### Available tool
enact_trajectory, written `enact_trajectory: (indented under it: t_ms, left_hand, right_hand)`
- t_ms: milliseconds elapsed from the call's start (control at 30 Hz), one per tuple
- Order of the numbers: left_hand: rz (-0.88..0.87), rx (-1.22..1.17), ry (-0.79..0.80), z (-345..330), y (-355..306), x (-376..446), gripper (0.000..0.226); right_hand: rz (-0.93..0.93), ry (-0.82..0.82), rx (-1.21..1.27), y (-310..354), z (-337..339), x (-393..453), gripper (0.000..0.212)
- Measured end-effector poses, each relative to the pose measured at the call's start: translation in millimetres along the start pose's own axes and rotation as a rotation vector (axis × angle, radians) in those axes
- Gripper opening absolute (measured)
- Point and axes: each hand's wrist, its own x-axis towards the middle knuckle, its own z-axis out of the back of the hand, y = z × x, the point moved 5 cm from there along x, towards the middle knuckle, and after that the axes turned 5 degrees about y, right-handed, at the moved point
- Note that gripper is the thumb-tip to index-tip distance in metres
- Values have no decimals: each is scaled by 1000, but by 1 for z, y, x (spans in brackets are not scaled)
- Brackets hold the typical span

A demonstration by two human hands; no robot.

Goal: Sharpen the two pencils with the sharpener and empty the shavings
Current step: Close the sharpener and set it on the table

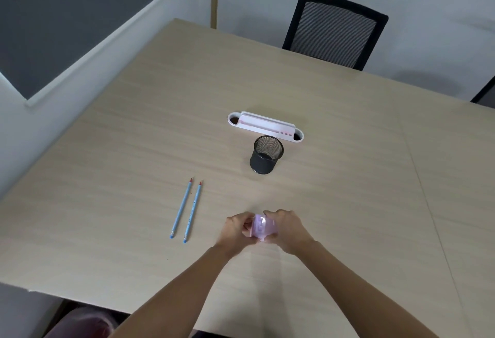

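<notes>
Two blue pencils lie side by side on the wooden table, red tips pointing away from me. To their right, both hands hold a small lilac sharpener just above the table. My left hand grips its left side and my right hand grips its right side. Fingers hide much of the sharpener. A black mesh cup stands upright beyond my hands.
A white oval cable outlet is set in the table behind the cup. A black mesh-backed chair stands at the far edge. The wall with a grey board lies to the left.
</notes>
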Motion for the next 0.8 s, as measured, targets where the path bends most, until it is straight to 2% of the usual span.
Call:
enact_trajectory:
  t_ms: [100, 133, 200, 333, 400, 500, 567, 700, 800]
  left_hand:
    - [47, 68, 99, 1, -2, 2, 76]
    - [58, 86, 118, 3, -3, 1, 72]
    - [92, 87, 67, 14, 0, -3, 49]
    - [202, 2, -171, 65, 20, -20, 22]
    - [237, -9, -298, 96, 31, -28, 21]
    - [368, 183, -456, 136, 48, -33, 26]
    - [481, 292, -480, 151, 56, -31, 22]
    - [595, 418, -311, 151, 68, -14, 42]
    - [649, 412, -280, 148, 76, -6, 32]
  right_hand:
    - [16, 5, -23, 3, 1, -2, 30]
    - [15, 7, -29, 2, 1, -3, 26]
    - [13, 22, 7, 1, 1, -5, 25]
    - [32, 72, -21, 6, 9, -6, 67]
    - [59, 4, -49, 19, 23, -2, 70]
    - [147, -138, -32, 49, 41, 10, 60]
    - [167, -144, 41, 70, 42, 20, 52]
    - [124, -24, 113, 96, 19, 45, 35]
    - [73, 57, 104, 110, 3, 63, 15]
